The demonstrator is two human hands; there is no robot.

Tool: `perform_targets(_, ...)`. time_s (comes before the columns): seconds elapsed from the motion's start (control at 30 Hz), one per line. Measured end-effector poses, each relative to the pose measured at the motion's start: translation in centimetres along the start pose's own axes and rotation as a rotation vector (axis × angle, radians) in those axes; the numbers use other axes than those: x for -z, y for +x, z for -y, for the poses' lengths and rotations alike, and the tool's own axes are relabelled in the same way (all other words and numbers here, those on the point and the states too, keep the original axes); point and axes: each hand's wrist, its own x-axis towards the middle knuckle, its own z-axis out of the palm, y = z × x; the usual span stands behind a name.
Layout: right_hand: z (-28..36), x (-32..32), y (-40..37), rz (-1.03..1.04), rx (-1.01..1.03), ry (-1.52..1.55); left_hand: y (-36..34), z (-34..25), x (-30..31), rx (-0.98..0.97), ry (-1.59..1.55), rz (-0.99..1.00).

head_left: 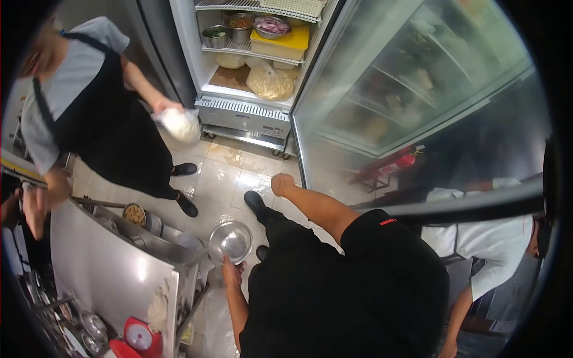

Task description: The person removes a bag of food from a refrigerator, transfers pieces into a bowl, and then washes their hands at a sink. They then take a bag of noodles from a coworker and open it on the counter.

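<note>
Low at my left side, my left hand is closed on the rim of a round, shiny metal bowl. Nothing shows inside the bowl. My right arm reaches forward, and my right hand is curled into a fist in front of the open refrigerator, near the lower edge of its glass door. No object shows in that fist. On the refrigerator's bottom shelf lies a clear bag of pale yellow food. Above it stand metal containers and a bowl of pinkish-purple pieces.
A co-worker in a black apron stands at the left, holding a white bag. Another person in white is at the right. A steel counter with a red scale is at lower left. Wet floor tiles shine ahead.
</note>
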Motion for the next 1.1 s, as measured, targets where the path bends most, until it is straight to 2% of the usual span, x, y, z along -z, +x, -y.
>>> perform_targets(0.07,-0.7,1.2,4.6,-0.184,0.014,0.103,0.3,-0.5,-0.5,0.037,-0.020,-0.055)
perform_targets(0.2,-2.7,8.1,13.2,-0.370,-0.057,0.276,2.2,-1.0,-0.5,0.101,-0.023,-0.141)
perform_targets(0.23,-3.7,10.3,16.0,-0.363,-0.057,0.345,2.4,-1.5,-1.2,0.108,-0.064,-0.154)
perform_targets(0.27,-4.8,12.2,18.7,-0.354,-0.057,0.413,2.7,-2.2,-2.1,0.120,-0.067,-0.168)
perform_targets(0.33,-6.4,15.4,23.3,-0.628,-0.140,0.474,2.8,-3.9,-4.1,0.170,0.027,-0.254)
perform_targets(0.4,-9.2,18.3,30.3,-0.732,-0.186,0.522,3.3,-5.5,-6.1,0.187,0.016,-0.285)
perform_targets(0.47,-11.2,21.7,34.7,-0.788,-0.258,0.553,3.9,-7.9,-8.6,0.170,0.051,-0.292)
perform_targets(0.53,-12.6,23.7,38.5,-0.945,-0.293,0.546,4.1,-9.6,-10.8,0.133,0.069,-0.297)
perform_targets(0.6,-15.1,24.1,43.2,-0.889,-0.242,0.413,3.9,-10.7,-12.3,0.098,0.138,-0.300)
perform_targets(0.63,-14.6,25.5,42.6,-0.640,-0.308,0.452,3.9,-11.1,-12.6,0.076,0.188,-0.304)
perform_targets(0.7,-16.2,24.0,44.2,-0.757,-0.128,0.261,4.4,-10.8,-12.2,0.054,0.323,-0.323)
perform_targets(0.73,-17.2,23.3,45.0,-0.603,-0.203,0.334,4.8,-10.1,-11.5,0.050,0.411,-0.338)
perform_targets(0.77,-19.2,21.1,47.7,-0.616,-0.113,0.259,5.0,-9.3,-11.0,0.048,0.499,-0.354)
perform_targets(0.87,-20.5,18.4,51.9,-0.781,0.061,0.112,3.7,-12.1,-13.5,0.231,0.575,-0.296)
perform_targets(0.9,-21.8,17.8,53.4,-0.920,0.032,0.064,3.9,-12.9,-14.4,0.208,0.431,-0.259)
perform_targets(0.93,-23.4,18.4,54.9,-0.833,0.118,0.093,2.4,-15.2,-16.7,0.190,0.256,-0.469)
perform_targets(0.97,-21.7,21.3,50.3,-0.801,0.067,0.336,2.8,-14.7,-15.8,0.140,0.246,-0.393)
perform_targets(1.0,-17.7,26.1,42.5,-0.786,0.139,0.430,2.9,-14.4,-15.1,0.091,0.242,-0.352)
perform_targets(1.03,-21.5,23.2,48.6,-0.860,0.096,0.314,2.9,-13.9,-14.8,0.049,0.229,-0.323)
perform_targets(1.1,-23.6,21.8,52.5,-0.585,0.003,0.427,2.8,-13.4,-14.1,-0.011,0.198,-0.292)
